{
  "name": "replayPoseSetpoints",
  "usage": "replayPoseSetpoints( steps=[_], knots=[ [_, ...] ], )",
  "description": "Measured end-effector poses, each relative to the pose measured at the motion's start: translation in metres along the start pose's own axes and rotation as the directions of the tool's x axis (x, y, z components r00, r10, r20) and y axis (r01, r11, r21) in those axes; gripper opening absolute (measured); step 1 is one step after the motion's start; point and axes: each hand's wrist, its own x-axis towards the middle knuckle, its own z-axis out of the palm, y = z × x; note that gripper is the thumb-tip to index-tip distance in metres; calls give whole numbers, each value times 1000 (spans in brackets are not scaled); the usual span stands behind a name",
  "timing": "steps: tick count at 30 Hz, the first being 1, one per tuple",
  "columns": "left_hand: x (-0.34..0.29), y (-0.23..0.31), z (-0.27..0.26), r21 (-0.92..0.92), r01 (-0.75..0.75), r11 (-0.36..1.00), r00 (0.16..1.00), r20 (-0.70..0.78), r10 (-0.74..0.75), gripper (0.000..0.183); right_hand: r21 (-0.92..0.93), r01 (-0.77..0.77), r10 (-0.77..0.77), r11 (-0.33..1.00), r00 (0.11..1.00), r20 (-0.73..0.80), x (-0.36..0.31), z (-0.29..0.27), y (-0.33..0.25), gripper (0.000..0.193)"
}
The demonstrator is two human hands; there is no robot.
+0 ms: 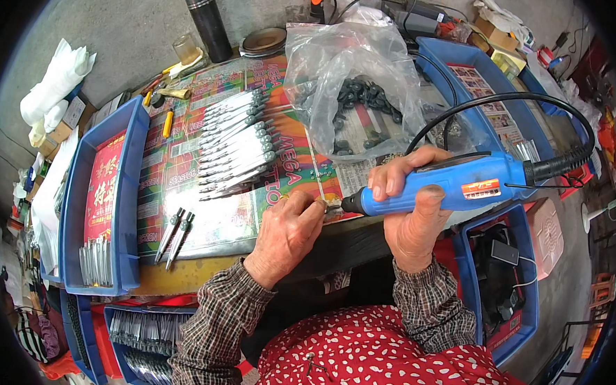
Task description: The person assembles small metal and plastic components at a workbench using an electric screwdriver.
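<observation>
My right hand (pixel 415 212) is wrapped round a blue electric screwdriver (pixel 454 186), its dark nose toward my left hand. The thumb and fingers of my left hand (pixel 288 230) are pinched together right at the tool's tip; what they hold is hidden. Beyond the left hand lies a row of slim silver pen-like pieces (pixel 235 147) with dark ends. Two more such pieces (pixel 174 238) lie apart, near the table's front edge. A clear plastic bag (pixel 308 60), spread open behind the screwdriver, holds small black parts (pixel 365 101).
On the left, a blue tray (pixel 134 204) holds several silver pieces; another blue tray (pixel 461 57) stands at the back right. A black flask (pixel 209 23) is at the rear. The tool's thick black cable (pixel 576 123) loops across the right side. Below sits a blue bin (pixel 467 270).
</observation>
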Motion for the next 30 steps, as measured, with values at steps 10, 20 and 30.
replayPoseSetpoints(
  steps=[10, 20, 30],
  knots=[
    [-4, 1, -3, 46, -4, 999, 998, -64, 7, 18, -35, 53, -54, 998, 998, -31, 1, -5, -1, 43],
    [-8, 2, -12, 93, 56, 994, 994, -102, -46, 20, -15, 4, -4, 1000, 1000, -4, -4, 0, 7, 37],
    [-14, 1, -11, 128, 9, 992, 996, -93, 3, 19, -31, -10, 11, 999, 1000, 26, -6, -1, 13, 36]
  ],
)
